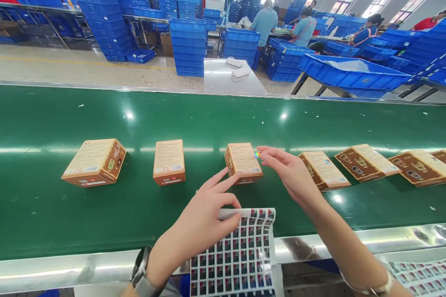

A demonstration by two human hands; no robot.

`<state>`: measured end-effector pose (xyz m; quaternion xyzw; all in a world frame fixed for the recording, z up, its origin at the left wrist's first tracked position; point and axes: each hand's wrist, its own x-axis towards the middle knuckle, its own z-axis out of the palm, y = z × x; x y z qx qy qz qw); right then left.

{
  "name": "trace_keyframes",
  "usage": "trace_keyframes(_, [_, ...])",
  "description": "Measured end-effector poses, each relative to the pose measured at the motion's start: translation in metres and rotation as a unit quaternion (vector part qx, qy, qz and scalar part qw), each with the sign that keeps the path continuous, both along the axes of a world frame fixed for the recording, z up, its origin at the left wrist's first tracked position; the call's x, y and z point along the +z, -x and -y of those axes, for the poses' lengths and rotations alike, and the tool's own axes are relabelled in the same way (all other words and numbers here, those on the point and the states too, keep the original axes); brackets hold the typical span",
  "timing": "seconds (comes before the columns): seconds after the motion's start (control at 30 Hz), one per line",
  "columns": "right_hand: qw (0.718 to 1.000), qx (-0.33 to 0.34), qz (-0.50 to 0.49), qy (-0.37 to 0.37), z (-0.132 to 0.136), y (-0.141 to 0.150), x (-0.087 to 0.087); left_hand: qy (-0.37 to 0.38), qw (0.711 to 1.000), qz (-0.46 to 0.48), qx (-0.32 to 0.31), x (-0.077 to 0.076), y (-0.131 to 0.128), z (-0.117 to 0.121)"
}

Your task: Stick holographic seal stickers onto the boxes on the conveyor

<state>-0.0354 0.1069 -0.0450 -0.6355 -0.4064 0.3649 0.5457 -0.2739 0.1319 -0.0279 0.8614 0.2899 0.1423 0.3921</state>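
Note:
My left hand (212,213) pinches the top edge of a sheet of small stickers (237,260) between thumb and finger. Its other fingers stretch toward a small brown and cream box (243,158) and touch or nearly touch its near left side. A small shiny sticker (257,154) is pinched in the fingertips of my right hand (285,167), at the right edge of that box's top. Just right of this hand lies another box (324,169), with a small sticker visible on its cream face.
The green conveyor belt (104,222) also bears a box (169,160) and a larger-looking box (94,162) to the left, and more boxes (365,162) to the right. Another sticker sheet (421,276) lies at lower right. Blue crates (188,46) and several people are beyond.

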Motion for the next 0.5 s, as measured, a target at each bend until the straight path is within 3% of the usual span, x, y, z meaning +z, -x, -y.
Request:
trace_keyframes(0.07, [0.997, -0.015, -0.063, 0.031, -0.016, -0.005, -0.009, -0.043, 0.998, -0.016, -0.045, -0.005, -0.008, -0.005])
trace_keyframes(0.2, [0.996, -0.022, -0.082, 0.040, -0.026, -0.012, -0.014, -0.069, 0.995, -0.030, -0.070, -0.009, -0.025, -0.010])
trace_keyframes(0.5, [0.997, -0.060, 0.004, 0.040, -0.015, -0.077, -0.040, -0.079, 0.993, -0.028, -0.078, -0.024, -0.095, -0.005])
